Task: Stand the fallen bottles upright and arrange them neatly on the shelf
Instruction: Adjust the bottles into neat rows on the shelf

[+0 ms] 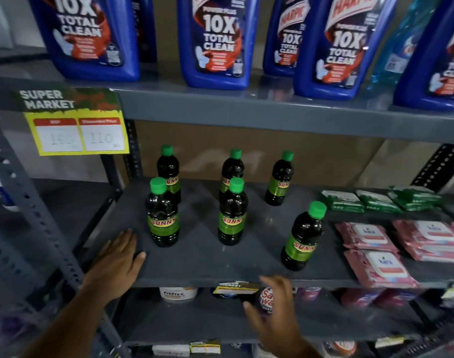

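Observation:
Several dark bottles with green caps and green "SUNNY" labels stand upright on the grey middle shelf (195,262) in two rows. The front row holds a left bottle (163,215), a middle bottle (232,214) and a right bottle (302,239) nearest the edge. Behind them stand a back-left bottle (168,166), a back-middle bottle (232,165) and a back-right bottle (279,180). My left hand (117,264) rests flat on the shelf's front left corner, fingers apart, empty. My right hand (275,313) hovers below the shelf's front edge, fingers spread, holding nothing.
Pink wipe packs (378,267) and green packs (360,201) lie on the same shelf to the right. Big blue cleaner bottles (215,42) fill the shelf above. A yellow price sign (76,125) hangs at the left. Perforated metal uprights (34,210) frame the rack; more goods sit below.

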